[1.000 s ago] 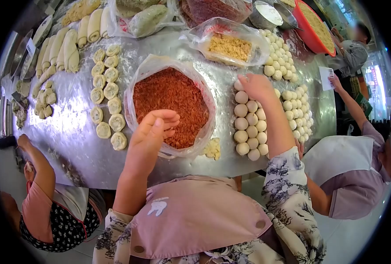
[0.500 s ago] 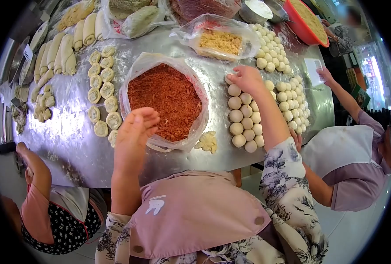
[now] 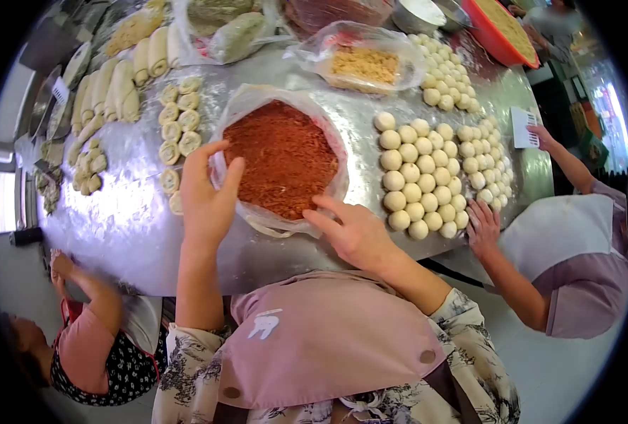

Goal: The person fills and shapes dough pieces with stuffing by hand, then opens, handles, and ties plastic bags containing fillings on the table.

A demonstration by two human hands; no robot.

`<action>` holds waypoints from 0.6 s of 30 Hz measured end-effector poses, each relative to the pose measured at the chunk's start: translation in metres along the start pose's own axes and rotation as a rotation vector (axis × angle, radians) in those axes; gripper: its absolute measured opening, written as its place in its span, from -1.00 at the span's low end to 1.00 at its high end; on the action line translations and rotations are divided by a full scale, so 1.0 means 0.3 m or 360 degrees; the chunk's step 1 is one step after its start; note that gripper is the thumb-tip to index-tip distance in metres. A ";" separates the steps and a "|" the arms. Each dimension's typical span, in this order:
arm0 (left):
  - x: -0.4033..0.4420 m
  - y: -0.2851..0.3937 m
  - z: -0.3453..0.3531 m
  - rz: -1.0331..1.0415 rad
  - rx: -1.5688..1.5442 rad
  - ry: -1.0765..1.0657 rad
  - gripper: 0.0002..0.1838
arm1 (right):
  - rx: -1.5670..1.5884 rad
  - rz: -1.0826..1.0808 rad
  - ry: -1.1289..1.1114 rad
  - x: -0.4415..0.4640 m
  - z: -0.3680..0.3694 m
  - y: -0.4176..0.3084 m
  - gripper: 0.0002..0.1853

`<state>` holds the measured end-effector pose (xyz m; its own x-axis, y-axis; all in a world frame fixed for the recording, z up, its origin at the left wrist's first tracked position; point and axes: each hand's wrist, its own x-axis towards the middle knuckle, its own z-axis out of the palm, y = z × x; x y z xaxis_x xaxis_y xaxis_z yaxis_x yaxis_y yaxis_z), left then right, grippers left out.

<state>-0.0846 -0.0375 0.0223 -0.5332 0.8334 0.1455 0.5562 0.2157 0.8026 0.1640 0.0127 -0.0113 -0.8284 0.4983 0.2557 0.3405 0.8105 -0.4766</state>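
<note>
My left hand [image 3: 209,194] is at the left rim of a plastic bag [image 3: 331,180], thumb and fingers spread, with nothing visible in it. Reddish-brown crumbly filling [image 3: 278,159] fills the bag. At the bag's lower right rim is my right hand [image 3: 356,233], its thumb and forefinger apart. Whatever lies beneath its palm is hidden. Rows of round dough balls [image 3: 425,177] sit just right of it. Left of the bag, small coiled dough pieces [image 3: 179,124] stand in two columns, the lower ones partly covered by my left hand.
Long dough rolls [image 3: 119,92] lie at the upper left. A bagged tub of yellow crumbs [image 3: 363,67] and a red basin [image 3: 501,32] stand at the back. A co-worker's hand [image 3: 482,225] touches the right-hand dough balls; another person [image 3: 91,325] is at the left.
My right hand has moved from the top left of the dough balls down to the bag's rim; a ball shows where it was. The yellow dough lump beside the bag is now hidden.
</note>
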 end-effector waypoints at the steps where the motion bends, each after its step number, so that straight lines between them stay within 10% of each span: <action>1: 0.019 0.011 -0.003 0.0061 0.0122 0.0030 -0.55 | -0.0004 -0.0034 -0.0022 0.000 0.006 0.009 -0.60; 4: 0.131 -0.067 0.049 0.0488 0.0546 0.0397 -0.41 | 0.0047 -0.0006 0.0012 0.028 -0.004 -0.005 -0.67; 10: 0.337 -0.189 0.155 0.0127 0.0572 -0.0044 -0.19 | 0.0114 0.0044 0.0352 0.071 -0.099 -0.028 -0.63; 18: 0.519 -0.144 0.147 -0.0049 0.0443 -0.0595 -0.45 | 0.0705 0.0267 0.0281 0.079 -0.208 -0.099 -0.82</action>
<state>-0.1636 0.1053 -0.0151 -0.3143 0.9397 -0.1352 0.7209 0.3289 0.6100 0.1620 0.0197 0.0616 -0.6776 0.6861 0.2649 0.2095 0.5253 -0.8247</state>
